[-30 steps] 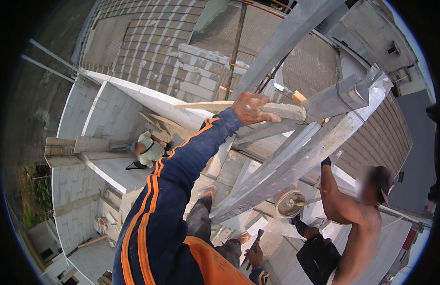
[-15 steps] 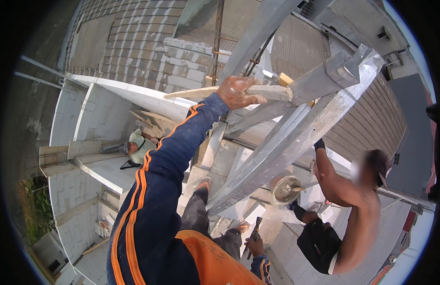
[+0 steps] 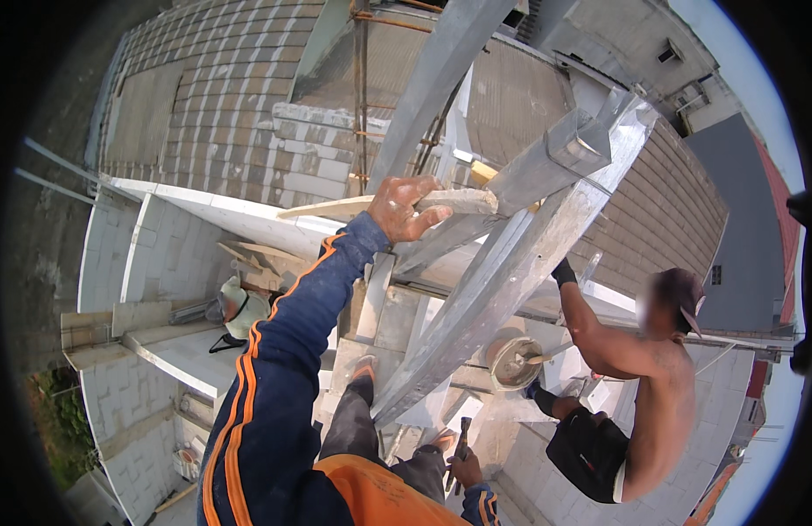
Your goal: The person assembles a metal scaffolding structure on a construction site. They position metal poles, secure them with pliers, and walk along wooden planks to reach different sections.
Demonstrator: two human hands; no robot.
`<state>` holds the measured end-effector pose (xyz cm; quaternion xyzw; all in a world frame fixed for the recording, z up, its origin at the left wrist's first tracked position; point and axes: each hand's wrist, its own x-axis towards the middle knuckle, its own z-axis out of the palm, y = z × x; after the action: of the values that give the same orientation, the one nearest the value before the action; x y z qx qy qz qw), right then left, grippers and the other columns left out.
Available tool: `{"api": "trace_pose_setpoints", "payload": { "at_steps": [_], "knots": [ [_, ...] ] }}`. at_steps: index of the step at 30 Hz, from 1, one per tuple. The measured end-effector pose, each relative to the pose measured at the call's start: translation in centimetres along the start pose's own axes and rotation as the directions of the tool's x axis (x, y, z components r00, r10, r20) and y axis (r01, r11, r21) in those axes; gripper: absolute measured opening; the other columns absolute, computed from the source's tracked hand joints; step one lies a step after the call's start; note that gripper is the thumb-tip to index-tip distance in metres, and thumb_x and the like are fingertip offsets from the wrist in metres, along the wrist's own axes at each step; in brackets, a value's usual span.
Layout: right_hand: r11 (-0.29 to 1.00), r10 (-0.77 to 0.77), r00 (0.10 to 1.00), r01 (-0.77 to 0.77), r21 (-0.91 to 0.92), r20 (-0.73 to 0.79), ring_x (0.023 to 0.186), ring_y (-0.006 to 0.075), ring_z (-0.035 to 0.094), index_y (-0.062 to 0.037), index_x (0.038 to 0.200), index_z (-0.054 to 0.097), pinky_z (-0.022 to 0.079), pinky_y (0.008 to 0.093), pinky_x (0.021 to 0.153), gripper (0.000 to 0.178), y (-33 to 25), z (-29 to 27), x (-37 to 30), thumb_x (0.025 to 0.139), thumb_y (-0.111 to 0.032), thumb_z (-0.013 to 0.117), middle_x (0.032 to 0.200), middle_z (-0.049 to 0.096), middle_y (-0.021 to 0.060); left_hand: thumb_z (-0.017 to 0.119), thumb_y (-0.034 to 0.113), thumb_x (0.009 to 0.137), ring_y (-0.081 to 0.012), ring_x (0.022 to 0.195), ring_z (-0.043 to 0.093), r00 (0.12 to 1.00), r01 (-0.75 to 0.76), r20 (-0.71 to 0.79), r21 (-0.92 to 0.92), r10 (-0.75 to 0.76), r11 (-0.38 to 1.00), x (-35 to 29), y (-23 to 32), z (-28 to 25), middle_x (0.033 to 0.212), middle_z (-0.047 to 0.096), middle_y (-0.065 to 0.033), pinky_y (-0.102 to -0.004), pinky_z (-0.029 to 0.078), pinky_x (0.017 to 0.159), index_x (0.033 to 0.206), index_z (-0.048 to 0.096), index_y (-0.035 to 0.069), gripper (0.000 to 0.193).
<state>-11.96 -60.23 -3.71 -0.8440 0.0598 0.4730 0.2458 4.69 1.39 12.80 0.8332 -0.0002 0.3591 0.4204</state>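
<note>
My left hand (image 3: pixel 408 209), at the end of an outstretched arm, is closed around a thin pale wooden strip (image 3: pixel 327 209). The strip's right end is beside a grey metal beam (image 3: pixel 546 167); I cannot tell whether they touch. Below that, a second long metal beam (image 3: pixel 502 280) slants from lower left to upper right. Low in the picture, my right hand (image 3: pixel 466 467) grips a hammer (image 3: pixel 463 434) by its handle, head up. A yellow block (image 3: pixel 483 172) shows behind the beam's left end.
A shirtless person (image 3: pixel 660 377) in black shorts sits at the right, one arm raised toward the beam. A bucket of grey mix (image 3: pixel 515 363) stands between us. Another person (image 3: pixel 244 309) is lower down at the left, near white block walls (image 3: pixel 174 250). An upright grey post (image 3: pixel 423 96) rises ahead.
The view has shifted, so beams and roofs appear further left. My left hand still holds the wooden strip beside the beam, and my right still holds the hammer, now more upright.
</note>
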Motion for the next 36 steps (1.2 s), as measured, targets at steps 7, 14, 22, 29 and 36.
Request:
{"api": "trace_pose_setpoints", "payload": {
  "at_steps": [7,14,22,29,36],
  "knots": [
    [0.998,0.053,0.999,-0.053,0.042,0.002,0.065,0.0292,0.063,0.0012,0.101,0.057,0.049,0.0418,0.060,0.030,0.2,0.0,-0.2,0.078,-0.018,0.061,0.073,0.062,0.0162,0.070,0.040,0.084,-0.0356,0.068,0.066,1.000,-0.008,0.001,-0.044,0.008,0.999,-0.6,-0.6,0.3,0.077,0.066,-0.0182,-0.0409,0.052,0.061,0.090,0.065,-0.001,0.041],
    [0.999,-0.052,0.999,0.051,-0.017,-0.018,0.063,0.0206,0.064,0.0033,0.101,0.055,0.052,0.0353,0.057,0.026,-0.6,-0.1,-0.1,0.080,-0.006,0.066,0.075,0.063,0.0119,0.068,0.043,0.085,-0.0341,0.064,0.064,0.997,-0.072,0.002,-0.048,0.072,0.996,-1.4,-0.3,-0.3,0.073,0.062,-0.0156,-0.0402,0.050,0.059,0.086,0.064,-0.001,0.044],
    [0.999,-0.041,0.999,0.040,-0.024,-0.010,0.062,0.0202,0.064,0.0028,0.098,0.056,0.051,0.0345,0.057,0.024,-2.0,-0.4,-0.7,0.080,-0.008,0.066,0.073,0.063,0.0112,0.071,0.042,0.083,-0.0333,0.066,0.066,0.996,-0.067,0.047,-0.081,0.071,0.995,-2.2,0.6,-0.5,0.075,0.064,-0.0162,-0.0386,0.053,0.059,0.085,0.064,-0.001,0.044],
    [0.999,-0.023,1.000,0.023,0.025,-0.020,0.061,0.0203,0.064,0.0021,0.096,0.056,0.051,0.0344,0.056,0.023,-3.0,-0.4,-1.6,0.079,-0.009,0.067,0.071,0.062,0.0105,0.074,0.041,0.082,-0.0329,0.068,0.067,0.993,-0.076,0.092,-0.047,0.080,0.996,-1.8,-0.3,1.9,0.076,0.065,-0.0148,-0.0388,0.054,0.060,0.089,0.064,0.000,0.043],
    [1.000,-0.007,1.000,0.007,0.003,-0.026,0.065,0.0263,0.065,0.0017,0.099,0.057,0.052,0.0388,0.060,0.029,-1.5,-0.2,-1.2,0.078,-0.016,0.065,0.074,0.063,0.0144,0.074,0.039,0.082,-0.0333,0.066,0.064,0.996,-0.075,0.055,0.007,0.075,0.997,-1.4,-0.8,3.2,0.073,0.061,-0.0145,-0.0397,0.051,0.058,0.087,0.063,0.000,0.041]
  ]
}}
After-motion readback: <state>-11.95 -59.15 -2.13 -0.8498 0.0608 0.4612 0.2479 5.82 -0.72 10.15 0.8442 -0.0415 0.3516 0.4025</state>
